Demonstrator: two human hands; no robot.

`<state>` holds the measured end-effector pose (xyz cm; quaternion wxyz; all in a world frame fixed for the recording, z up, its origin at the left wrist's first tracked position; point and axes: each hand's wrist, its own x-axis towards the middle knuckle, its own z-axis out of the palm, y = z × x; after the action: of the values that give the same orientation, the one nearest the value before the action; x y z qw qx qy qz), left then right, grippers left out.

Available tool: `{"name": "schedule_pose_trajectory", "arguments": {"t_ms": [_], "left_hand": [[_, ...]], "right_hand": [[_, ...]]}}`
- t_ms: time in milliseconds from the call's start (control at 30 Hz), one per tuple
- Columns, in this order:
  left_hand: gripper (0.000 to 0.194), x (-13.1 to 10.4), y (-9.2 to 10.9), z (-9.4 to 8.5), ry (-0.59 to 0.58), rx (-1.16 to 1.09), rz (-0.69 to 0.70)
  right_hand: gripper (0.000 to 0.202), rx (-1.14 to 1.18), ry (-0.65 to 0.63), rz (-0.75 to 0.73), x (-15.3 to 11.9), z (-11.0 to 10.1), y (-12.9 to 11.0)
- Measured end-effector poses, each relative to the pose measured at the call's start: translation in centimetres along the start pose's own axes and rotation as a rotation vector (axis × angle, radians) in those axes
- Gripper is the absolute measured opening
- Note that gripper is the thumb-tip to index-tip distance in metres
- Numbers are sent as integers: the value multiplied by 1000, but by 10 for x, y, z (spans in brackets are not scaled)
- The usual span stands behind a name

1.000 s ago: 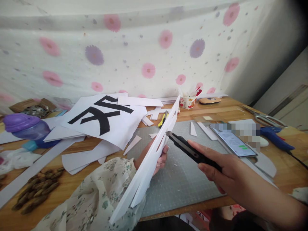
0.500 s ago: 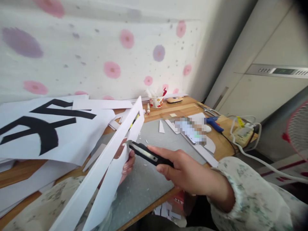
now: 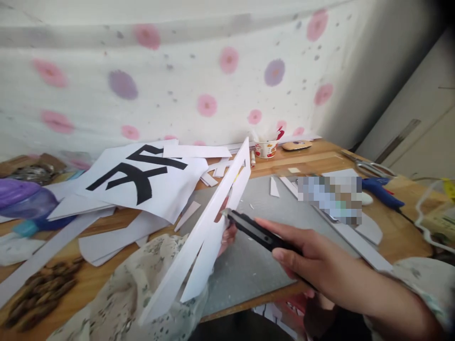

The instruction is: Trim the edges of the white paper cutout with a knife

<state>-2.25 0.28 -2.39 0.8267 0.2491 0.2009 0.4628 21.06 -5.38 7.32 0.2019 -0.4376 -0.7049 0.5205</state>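
Your right hand is wrapped round the black cutter, fingers closed on its handle. Blade tip is at the slot edge of the white cut-out, can't tell if it's touching. Your left hand grips the cut-out from behind, mostly hidden, fingertips showing. Cut-out is tilted, mid-view, above the grey mat. From it: printed sheet at 10 o'clock, paper cup at 1, blue glue gun near 3, brown pods at 8
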Motion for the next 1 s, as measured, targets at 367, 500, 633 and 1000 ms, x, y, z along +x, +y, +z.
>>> {"name": "schedule_pose_trajectory", "arguments": {"t_ms": [367, 500, 633, 1000], "left_hand": [[17, 3, -5, -2, -87, -24, 24], [14, 3, -10, -3, -67, -28, 83], [17, 3, -11, -1, -51, -23, 125], [11, -2, -3, 7, 75, 42, 107]], "right_hand": [[57, -285, 129, -31, -3, -1, 1], [61, -43, -19, 89, -5, 1, 2], [66, 124, -107, 173, -7, 2, 3], [66, 303, -110, 139, -14, 8, 11]]}}
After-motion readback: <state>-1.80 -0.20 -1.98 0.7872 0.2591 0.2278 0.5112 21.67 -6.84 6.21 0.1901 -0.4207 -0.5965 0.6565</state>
